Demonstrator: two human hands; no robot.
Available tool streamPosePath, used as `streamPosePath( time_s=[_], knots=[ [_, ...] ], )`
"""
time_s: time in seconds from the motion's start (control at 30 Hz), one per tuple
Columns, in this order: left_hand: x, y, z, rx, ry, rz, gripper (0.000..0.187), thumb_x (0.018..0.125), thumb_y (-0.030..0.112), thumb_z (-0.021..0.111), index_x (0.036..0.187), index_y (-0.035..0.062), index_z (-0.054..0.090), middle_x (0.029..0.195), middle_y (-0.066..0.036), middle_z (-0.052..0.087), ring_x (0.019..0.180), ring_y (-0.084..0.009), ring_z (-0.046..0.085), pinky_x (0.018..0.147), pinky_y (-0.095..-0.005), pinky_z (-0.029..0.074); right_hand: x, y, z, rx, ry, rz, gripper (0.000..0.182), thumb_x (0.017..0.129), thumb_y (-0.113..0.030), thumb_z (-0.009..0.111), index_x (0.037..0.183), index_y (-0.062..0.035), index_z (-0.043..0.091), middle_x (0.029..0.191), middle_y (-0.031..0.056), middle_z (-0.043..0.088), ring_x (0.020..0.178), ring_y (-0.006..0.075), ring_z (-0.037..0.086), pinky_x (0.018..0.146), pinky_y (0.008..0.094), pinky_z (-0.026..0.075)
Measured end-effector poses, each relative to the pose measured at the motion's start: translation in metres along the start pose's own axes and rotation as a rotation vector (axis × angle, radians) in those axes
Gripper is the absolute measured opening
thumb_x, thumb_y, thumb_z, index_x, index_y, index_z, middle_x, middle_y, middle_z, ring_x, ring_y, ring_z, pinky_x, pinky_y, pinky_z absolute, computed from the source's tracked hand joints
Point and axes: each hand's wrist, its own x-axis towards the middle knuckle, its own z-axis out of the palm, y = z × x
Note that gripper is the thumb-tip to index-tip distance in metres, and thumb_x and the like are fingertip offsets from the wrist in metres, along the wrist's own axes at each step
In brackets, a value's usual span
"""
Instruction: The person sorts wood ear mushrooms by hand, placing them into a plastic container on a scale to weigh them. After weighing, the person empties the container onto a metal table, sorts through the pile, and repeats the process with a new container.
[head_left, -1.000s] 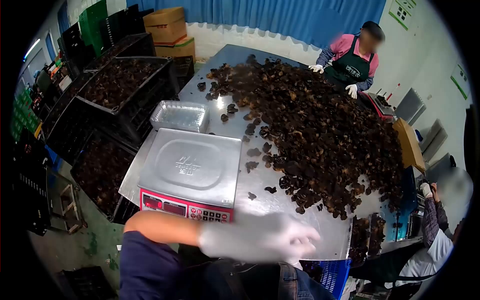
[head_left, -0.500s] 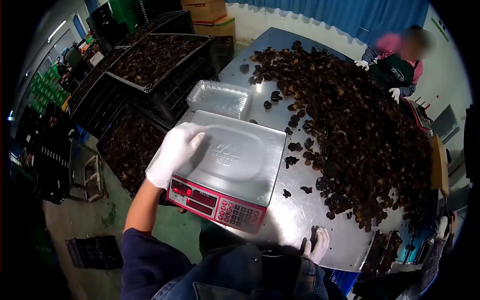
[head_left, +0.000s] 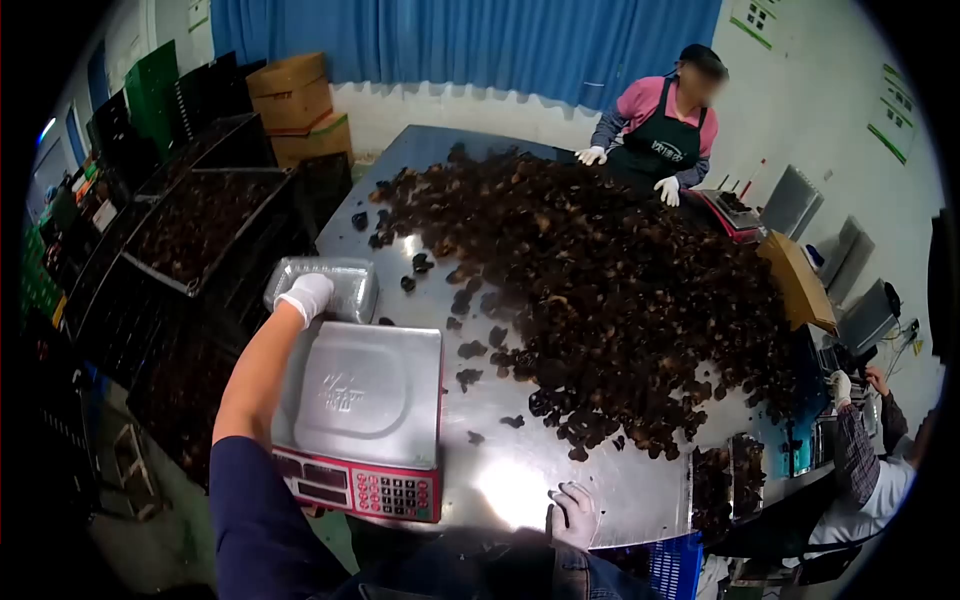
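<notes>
My left hand [head_left: 308,295], in a white glove, is at the near side of a clear plastic tray [head_left: 360,289], its fingers closed at the rim; the fingertips are partly hidden. Just below my forearm stands a weighing scale [head_left: 385,385] with a bare metal plate and a red keypad front. My right hand [head_left: 573,515], gloved too, rests at the table's near edge with loosely bent fingers apart and nothing in them. Ahead of it, a wide heap of dark wood ear mushrooms [head_left: 600,300] covers much of the metal table [head_left: 510,470].
Black crates [head_left: 205,225] of mushrooms stand left of the table, with cardboard boxes [head_left: 290,95] behind. Across the table is a co-worker [head_left: 660,130] in a dark apron, beside another scale [head_left: 735,215]. A second person [head_left: 860,480] works at the right. A blue basket [head_left: 675,565] sits below the near edge.
My left hand has moved from the scale's left edge forward to the plastic tray. The scale's red display digits no longer show. The view has turned right; my right hand stays at the table edge.
</notes>
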Motion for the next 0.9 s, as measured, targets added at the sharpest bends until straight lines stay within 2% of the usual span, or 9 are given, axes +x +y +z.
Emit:
streamPosePath(
  time_s=[0.17,0.2,0.47,0.57,0.6,0.63,0.77,0.83,0.9],
  knots=[
    [-0.009,-0.006,-0.013,-0.048,-0.017,0.047,0.022,0.084,0.007,0.058,0.096,0.0069,0.077,0.101,-0.018,0.073,0.098,-0.0331,0.070,0.084,-0.0408,0.056,-0.003,0.010,0.002,0.024,-0.013,0.000,0.020,0.075,-0.001,0.069,0.092,-0.0094,0.072,0.106,0.0119,0.066,0.107,0.0325,0.061,0.096,0.0422,0.049],
    [-0.008,-0.009,-0.009,0.013,-0.017,0.073,0.021,0.084,0.008,0.059,0.095,0.0060,0.077,0.100,-0.019,0.072,0.096,-0.0339,0.070,0.083,-0.0410,0.057,-0.003,0.013,0.001,-0.036,-0.061,-0.030,0.030,0.067,-0.009,0.070,0.097,-0.0121,0.071,0.115,0.0072,0.065,0.114,0.0291,0.060,0.092,0.0427,0.047],
    [-0.014,-0.024,-0.006,0.005,0.024,0.040,0.015,0.078,0.012,0.065,0.086,0.0070,0.077,0.094,-0.019,0.072,0.092,-0.0348,0.071,0.082,-0.0412,0.056,-0.014,0.026,0.012,0.054,-0.024,0.045,0.027,0.068,-0.015,0.071,0.095,-0.0149,0.073,0.112,0.0069,0.066,0.112,0.0284,0.061,0.089,0.0431,0.045],
    [-0.014,-0.027,-0.001,0.012,0.031,0.035,0.015,0.078,0.011,0.065,0.085,0.0068,0.077,0.093,-0.019,0.072,0.092,-0.0346,0.070,0.082,-0.0415,0.056,-0.009,0.020,0.010,0.041,-0.020,0.044,0.025,0.069,-0.013,0.070,0.093,-0.0148,0.073,0.113,0.0057,0.066,0.113,0.0276,0.061,0.090,0.0423,0.045],
    [-0.011,-0.031,0.009,0.011,0.050,0.040,0.015,0.078,0.011,0.064,0.085,0.0068,0.077,0.093,-0.018,0.073,0.092,-0.0345,0.071,0.082,-0.0415,0.056,-0.003,0.007,0.004,0.000,-0.034,0.065,0.016,0.078,-0.004,0.070,0.090,-0.0142,0.075,0.106,0.0097,0.069,0.105,0.0313,0.063,0.092,0.0423,0.050],
    [-0.008,-0.034,0.014,0.010,0.069,0.045,0.015,0.079,0.011,0.064,0.085,0.0068,0.077,0.093,-0.018,0.073,0.091,-0.0343,0.071,0.082,-0.0415,0.056,-0.003,0.007,0.004,-0.002,-0.028,0.066,0.016,0.078,-0.004,0.070,0.090,-0.0142,0.075,0.106,0.0097,0.069,0.105,0.0313,0.063,0.092,0.0423,0.050],
    [-0.036,-0.012,-0.025,0.067,0.093,0.046,0.013,0.074,0.011,0.064,0.080,0.0079,0.076,0.087,-0.018,0.073,0.084,-0.0333,0.071,0.078,-0.0402,0.057,-0.002,0.005,0.001,0.015,-0.019,0.062,0.015,0.078,-0.004,0.069,0.089,-0.0137,0.075,0.106,0.0101,0.068,0.105,0.0316,0.063,0.092,0.0420,0.050],
    [-0.024,-0.020,-0.003,0.136,0.165,0.076,0.012,0.071,0.011,0.065,0.079,0.0086,0.074,0.083,-0.017,0.072,0.080,-0.0332,0.071,0.075,-0.0409,0.056,0.000,0.004,0.001,0.014,-0.011,0.062,0.015,0.079,-0.004,0.069,0.089,-0.0130,0.075,0.106,0.0103,0.068,0.106,0.0318,0.063,0.092,0.0420,0.050],
    [-0.026,-0.020,-0.009,0.014,0.410,0.068,0.012,0.071,0.011,0.065,0.080,0.0088,0.072,0.080,-0.016,0.072,0.079,-0.0327,0.071,0.073,-0.0418,0.056,-0.004,0.010,0.002,0.022,-0.032,0.048,0.023,0.070,-0.006,0.065,0.091,-0.0120,0.072,0.115,0.0059,0.066,0.114,0.0282,0.061,0.092,0.0411,0.045]
  ],
)
